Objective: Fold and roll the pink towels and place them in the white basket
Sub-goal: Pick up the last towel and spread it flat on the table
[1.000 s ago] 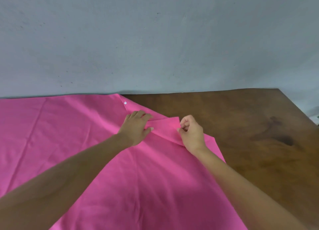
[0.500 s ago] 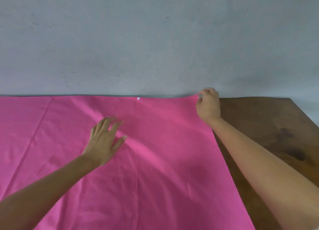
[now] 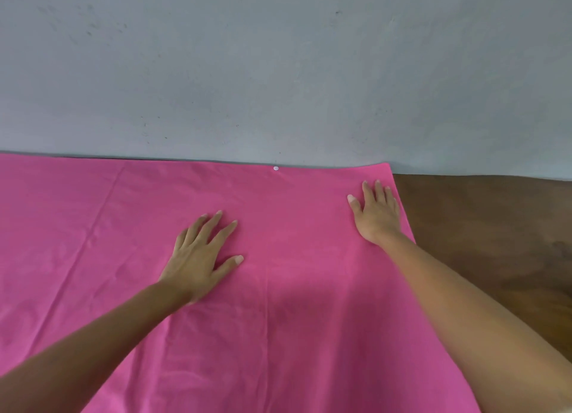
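A pink towel (image 3: 123,258) is seen spread flat on the brown bench (image 3: 495,227), covering the view from 9 o'clock through 6 o'clock to about 4 o'clock. Its far edge is laid along the foot of the grey wall (image 3: 278,72), by which the upper half of the view is filled. The towel's far right corner is found at about 2 o'clock, just beside the wall. From there its right edge runs down toward 5 o'clock, with bare bench shown beyond it at 3 o'clock. A small white dot (image 3: 275,168) is seen on the far edge at 12 o'clock; what it is cannot be told.

The left hand (image 3: 198,258) is laid palm down on the towel near the middle of the view. Its fingers are spread and straight, pointed toward 1 o'clock, and the thumb is held out toward 3 o'clock. The right hand (image 3: 376,216) is pressed flat on the towel at 2 o'clock from the left hand, just inside the right edge and near the far corner. Its fingers are straight and close together, pointed toward 12 o'clock, with the thumb set apart toward 10 o'clock.

Long creases are seen in the cloth, one slanting at 9 o'clock and one running from the centre toward 6 o'clock.
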The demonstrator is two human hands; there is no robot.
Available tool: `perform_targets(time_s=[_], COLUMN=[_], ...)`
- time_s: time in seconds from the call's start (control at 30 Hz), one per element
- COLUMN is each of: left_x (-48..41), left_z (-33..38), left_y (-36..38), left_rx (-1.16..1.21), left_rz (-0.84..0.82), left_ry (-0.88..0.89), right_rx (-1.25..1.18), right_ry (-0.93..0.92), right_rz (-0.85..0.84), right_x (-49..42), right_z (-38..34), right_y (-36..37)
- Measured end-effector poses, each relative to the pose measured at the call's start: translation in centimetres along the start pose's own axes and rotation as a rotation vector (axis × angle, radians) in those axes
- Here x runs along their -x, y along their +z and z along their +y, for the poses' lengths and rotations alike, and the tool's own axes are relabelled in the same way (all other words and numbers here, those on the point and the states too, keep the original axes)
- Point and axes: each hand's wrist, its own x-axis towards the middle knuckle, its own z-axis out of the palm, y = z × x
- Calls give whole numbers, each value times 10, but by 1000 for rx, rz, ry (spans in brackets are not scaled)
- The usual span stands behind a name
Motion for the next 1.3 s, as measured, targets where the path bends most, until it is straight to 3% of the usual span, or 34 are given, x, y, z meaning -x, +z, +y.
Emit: perform_targets(time_s=[0.27,0.6,0.83,1.07,1.3], left_x=[-1,11,12,14,14], left_z=[9,76,83,85,87], left_y=[-6,9,26,24,23], left_rx=[-42,-34,-114,-134,-147], left_rz=[-19,-121,-101,-99,-105], left_ry=[31,386,441,448,439], right_rx=[-106,-159,-90,-73,-64], right_ry=[-9,46,266,262,295], right_rz=[2,81,114,134,151], right_x=[34,252,368,409,411], right_z=[-2,2,35,81,84], right_y=[-12,23,52,50,53])
